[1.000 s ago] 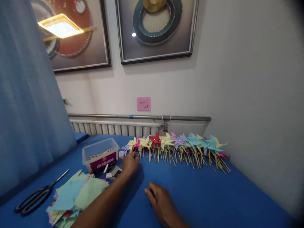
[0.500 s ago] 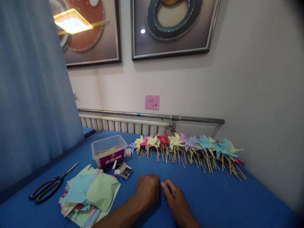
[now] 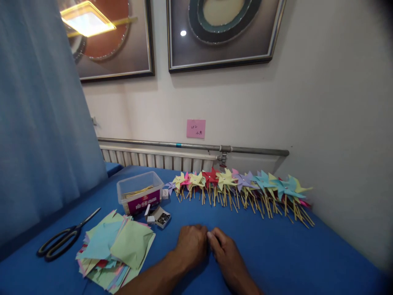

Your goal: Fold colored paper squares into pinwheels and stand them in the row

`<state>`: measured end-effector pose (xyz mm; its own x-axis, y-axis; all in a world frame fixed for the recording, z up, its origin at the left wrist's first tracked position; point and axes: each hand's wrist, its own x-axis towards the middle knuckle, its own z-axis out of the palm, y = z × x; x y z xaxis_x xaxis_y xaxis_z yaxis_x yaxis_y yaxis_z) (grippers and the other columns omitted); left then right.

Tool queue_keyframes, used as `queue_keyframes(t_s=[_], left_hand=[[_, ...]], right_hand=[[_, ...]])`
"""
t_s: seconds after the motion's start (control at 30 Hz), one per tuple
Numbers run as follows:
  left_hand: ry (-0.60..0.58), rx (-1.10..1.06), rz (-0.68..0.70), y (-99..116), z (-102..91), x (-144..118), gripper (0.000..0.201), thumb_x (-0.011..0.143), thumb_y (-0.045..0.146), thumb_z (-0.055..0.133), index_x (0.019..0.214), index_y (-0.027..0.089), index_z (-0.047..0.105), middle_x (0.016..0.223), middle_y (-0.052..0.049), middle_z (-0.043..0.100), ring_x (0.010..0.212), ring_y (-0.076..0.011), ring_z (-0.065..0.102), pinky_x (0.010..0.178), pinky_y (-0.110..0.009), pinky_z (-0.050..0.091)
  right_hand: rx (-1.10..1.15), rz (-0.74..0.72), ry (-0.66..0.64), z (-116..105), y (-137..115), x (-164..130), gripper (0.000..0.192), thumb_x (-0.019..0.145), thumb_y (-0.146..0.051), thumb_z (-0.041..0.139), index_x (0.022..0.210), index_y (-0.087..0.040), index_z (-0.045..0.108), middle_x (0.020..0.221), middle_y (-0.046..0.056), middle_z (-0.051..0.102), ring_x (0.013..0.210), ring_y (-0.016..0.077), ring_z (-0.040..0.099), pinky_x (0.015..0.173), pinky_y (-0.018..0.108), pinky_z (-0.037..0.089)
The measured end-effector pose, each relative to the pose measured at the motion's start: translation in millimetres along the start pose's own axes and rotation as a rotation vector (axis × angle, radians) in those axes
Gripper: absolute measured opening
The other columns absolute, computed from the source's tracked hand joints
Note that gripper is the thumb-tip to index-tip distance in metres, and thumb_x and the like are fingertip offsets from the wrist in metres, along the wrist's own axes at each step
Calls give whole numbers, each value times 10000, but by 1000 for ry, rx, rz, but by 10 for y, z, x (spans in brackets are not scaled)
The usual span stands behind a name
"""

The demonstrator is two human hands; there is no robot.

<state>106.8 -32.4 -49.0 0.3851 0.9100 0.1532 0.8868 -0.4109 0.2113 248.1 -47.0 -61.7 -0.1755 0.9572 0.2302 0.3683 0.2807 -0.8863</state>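
Blue table (image 3: 276, 254): paper squares (image 3: 116, 250), scissors (image 3: 63, 239), pinwheels (image 3: 242, 190), tub (image 3: 139, 196).

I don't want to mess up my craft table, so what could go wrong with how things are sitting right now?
The small open cardboard box of metal pins lies close to your left hand; a nudge could spill it across the blue table. The loose stack of coloured paper squares overhangs toward the near edge and might slide. The black-handled scissors rest near the table's left edge, where a sleeve could knock them off.
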Motion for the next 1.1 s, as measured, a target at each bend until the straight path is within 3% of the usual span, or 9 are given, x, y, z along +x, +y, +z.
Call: queue_keyframes(t_s=[0.23,0.63,1.1], left_hand=[[-17,-15,-39,-2,-45,-11,268,942,265,418,972,180,670,936,-127,724,823,-242,682,709,-317,460],[-48,25,-54,-4,-73,-15,255,945,249,423,987,179,664,963,-116,724,864,-242,690,713,-313,457],[-55,10,-75,-113,-77,3,217,929,236,450,1001,190,650,998,-104,717,904,-227,676,765,-306,451]], right_hand=[[-75,-15,14,-2,0,-6,386,944,-532,378,686,-247,414,606,-41,460,588,158,445,580,263,364],[-155,-80,5,-7,-45,-33,330,970,-399,409,686,-231,425,633,-40,498,610,144,463,588,258,331],[-247,-112,-2,43,-3,-11,292,985,-330,437,734,-215,529,676,-29,588,635,136,516,617,256,337]])
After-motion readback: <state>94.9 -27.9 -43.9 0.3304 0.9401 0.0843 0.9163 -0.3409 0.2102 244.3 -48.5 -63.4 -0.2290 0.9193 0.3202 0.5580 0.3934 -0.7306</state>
